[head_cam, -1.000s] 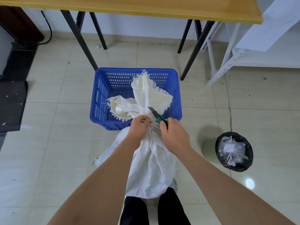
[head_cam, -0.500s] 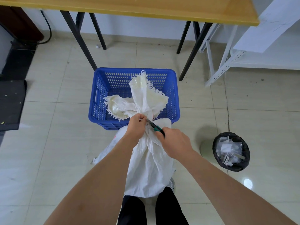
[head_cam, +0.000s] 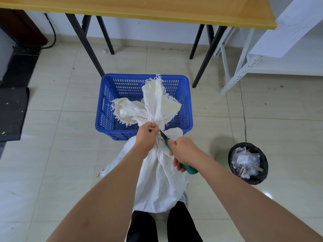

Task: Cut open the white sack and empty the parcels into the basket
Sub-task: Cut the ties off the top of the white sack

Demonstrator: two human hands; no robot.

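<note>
White sack stands upright between both hands, neck bunched just short of the blue basket. Left hand grips the neck; right hand holds green-handled scissors, blade tip at the tie.

Bright, even indoor light. The glossy floor carries soft glare, with a small bright spot near the bin. Shadows are faint. Focus is sharp; wide-angle distortion bends lines at the edges.

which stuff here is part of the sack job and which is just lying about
Part of the job: white sack, green-handled scissors in the right hand, left hand gripping the sack's tied neck, blue basket.

Just lying about: black bin of scraps, wooden table, white shelf frame, black mat.
</note>
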